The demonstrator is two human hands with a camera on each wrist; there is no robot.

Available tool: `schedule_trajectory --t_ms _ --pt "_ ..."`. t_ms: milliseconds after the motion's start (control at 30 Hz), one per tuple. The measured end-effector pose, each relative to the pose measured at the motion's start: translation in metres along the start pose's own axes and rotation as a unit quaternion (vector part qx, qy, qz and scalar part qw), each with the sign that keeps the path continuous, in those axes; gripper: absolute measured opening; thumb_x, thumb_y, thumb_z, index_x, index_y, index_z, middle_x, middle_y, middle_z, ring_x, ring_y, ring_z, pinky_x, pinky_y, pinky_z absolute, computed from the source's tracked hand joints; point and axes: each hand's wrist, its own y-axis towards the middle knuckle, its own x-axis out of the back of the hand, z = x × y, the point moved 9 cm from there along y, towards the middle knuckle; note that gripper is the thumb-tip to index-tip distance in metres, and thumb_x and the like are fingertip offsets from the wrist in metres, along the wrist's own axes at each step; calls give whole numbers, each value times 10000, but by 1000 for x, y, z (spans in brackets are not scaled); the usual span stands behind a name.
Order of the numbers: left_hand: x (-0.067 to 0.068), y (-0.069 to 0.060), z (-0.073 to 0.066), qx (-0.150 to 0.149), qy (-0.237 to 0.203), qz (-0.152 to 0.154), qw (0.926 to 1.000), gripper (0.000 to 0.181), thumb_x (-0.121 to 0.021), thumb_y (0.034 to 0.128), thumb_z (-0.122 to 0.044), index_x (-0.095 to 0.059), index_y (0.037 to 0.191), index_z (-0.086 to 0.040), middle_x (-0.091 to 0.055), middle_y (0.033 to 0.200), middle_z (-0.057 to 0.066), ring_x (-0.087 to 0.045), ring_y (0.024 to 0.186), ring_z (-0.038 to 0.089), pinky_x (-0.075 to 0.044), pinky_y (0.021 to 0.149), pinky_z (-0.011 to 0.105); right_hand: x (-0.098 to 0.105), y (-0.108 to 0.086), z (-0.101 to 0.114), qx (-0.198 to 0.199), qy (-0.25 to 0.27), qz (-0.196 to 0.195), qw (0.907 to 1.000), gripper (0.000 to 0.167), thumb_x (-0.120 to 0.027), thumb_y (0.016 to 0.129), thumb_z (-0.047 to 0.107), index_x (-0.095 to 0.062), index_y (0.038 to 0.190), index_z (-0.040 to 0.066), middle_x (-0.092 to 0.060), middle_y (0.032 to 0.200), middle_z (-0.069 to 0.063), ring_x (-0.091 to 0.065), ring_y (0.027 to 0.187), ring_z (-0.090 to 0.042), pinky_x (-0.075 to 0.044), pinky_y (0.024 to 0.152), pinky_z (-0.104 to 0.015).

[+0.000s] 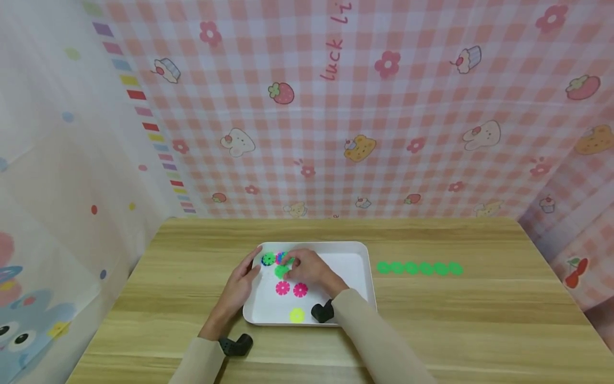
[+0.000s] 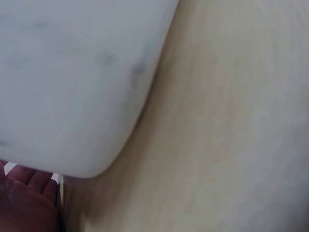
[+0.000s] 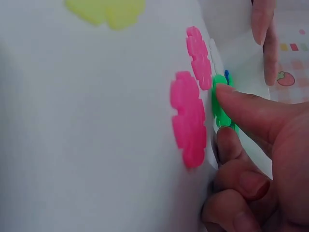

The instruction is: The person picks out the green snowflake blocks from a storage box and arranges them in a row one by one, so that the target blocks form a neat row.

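Observation:
My right hand (image 1: 309,266) is over the white tray (image 1: 350,282), its thumb and index finger pinching a green notched plastic disc (image 3: 222,104). Its other fingers are curled. Beside that disc, two pink notched discs (image 1: 282,288) lie apart on the tray. A green disc (image 1: 268,258) overlaps a dark blue one at the far left corner, and blue and pink discs (image 1: 280,259) sit partly hidden behind my right fingers. At the tray's left rim, my left hand (image 1: 238,285) rests with fingers extended along the edge.
One yellow disc (image 1: 297,315) lies near the tray's front edge. Right of the tray, several green discs (image 1: 426,268) form a row on the wooden table (image 1: 455,320). A checked cloth (image 1: 307,122) hangs behind the table. Black wrist devices (image 1: 237,345) are on both arms.

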Motion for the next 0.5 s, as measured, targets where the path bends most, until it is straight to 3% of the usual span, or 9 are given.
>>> schedule_trajectory --t_ms 500 --pt "0 -1 -3 -10 22 7 10000 480 -357 1076 -155 -324 1553 -199 -206 1646 55 -114 1527 223 -88 1238 473 2 -3 0 34 61 -43 10000 165 -802 816 115 -687 928 153 -517 741 -1 -469 639 -141 -394 580 -239"
